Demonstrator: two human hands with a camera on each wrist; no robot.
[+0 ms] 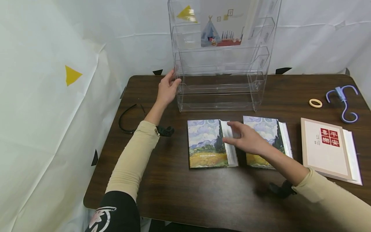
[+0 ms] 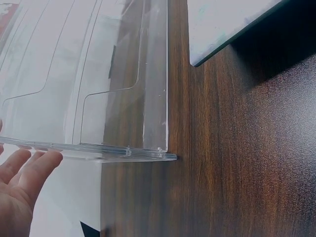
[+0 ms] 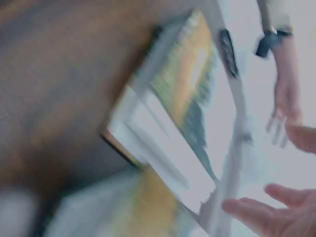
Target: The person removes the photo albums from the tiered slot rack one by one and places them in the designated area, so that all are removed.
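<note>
Rested left hand [image 1: 167, 89], fingers nearly straight, against the rack [image 1: 217, 106]; needed right hand [image 1: 248, 138], parted and empty, squared to the leftmost album [image 1: 204, 141].

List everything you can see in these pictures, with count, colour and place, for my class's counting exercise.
Rack: 1, clear, back of table
Photo albums: 2, blue, green and yellow, before the rack
Book: 1, cream with red print, table's right side
Ring: 1, pale yellow, back right
Hook: 1, light blue-purple, right of the ring
Cord: 1, black, table's left side
Picture: 1, mostly white, in or behind the rack's upper part
Yellow triangles: 2, one on the left sheeting, one seen through the rack
Black patches: several, black, around the table edge
Table: 1, dark brown, underneath
Sheeting: pieces unclear, white, around the table
Wrist devices: 2, black, one per wrist
Sleeves: 2, beige, on the arms
Left hand: 1, bare, at the rack's left side
Right hand: 1, bare, above the albums
</note>
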